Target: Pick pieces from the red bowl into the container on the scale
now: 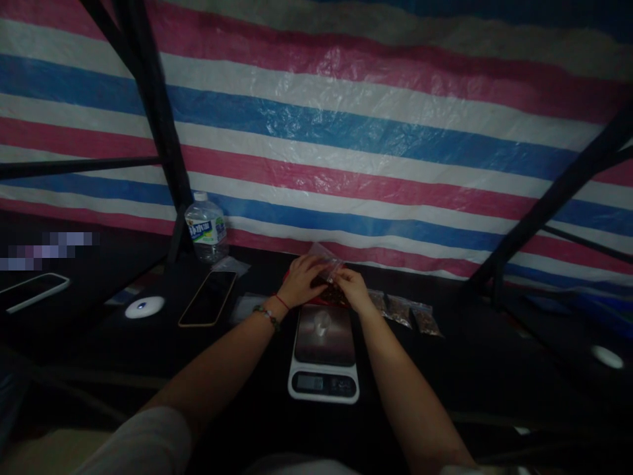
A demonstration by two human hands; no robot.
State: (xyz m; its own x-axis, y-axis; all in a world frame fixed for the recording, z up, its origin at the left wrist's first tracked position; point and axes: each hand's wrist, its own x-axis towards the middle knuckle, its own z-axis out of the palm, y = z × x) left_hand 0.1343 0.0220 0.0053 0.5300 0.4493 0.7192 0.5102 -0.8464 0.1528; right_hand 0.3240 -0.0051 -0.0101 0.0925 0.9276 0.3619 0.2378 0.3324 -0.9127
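- Nearest the camera, two bare forearms reach forward from the bottom edge, a pale sleeve on the left one.
- Between them a kitchen scale (324,353) sits on the dark bench (237,369), its shiny platter bare and its small display panel facing the person.
- Just past the scale's far edge, the left hand (300,282) and the right hand (352,289) meet over a small clear plastic bag (327,266) with dark reddish-brown contents. Both hands are closed on the bag, fingers curled over it. The left wrist wears a beaded bracelet and a thin red cord.
- The bag is held just above the bench, beyond the scale, with something red partly visible under the hands; what it is cannot be told.
- Just right of the right hand, filled little bags (405,311) lie in a row on the bench, side by side.
- To the left of the scale a phone (208,298) lies flat, screen up and dark; further left a small white round puck (144,307) glows faintly, and another phone (32,291) lies near the left edge.
- A white oval object (607,357) rests far to the right.
- At the back of the bench a water bottle (206,227) stands upright beside a black metal frame post (155,125).
- Behind everything hangs a tarpaulin (376,132) striped in red, white and blue. The light is dim.
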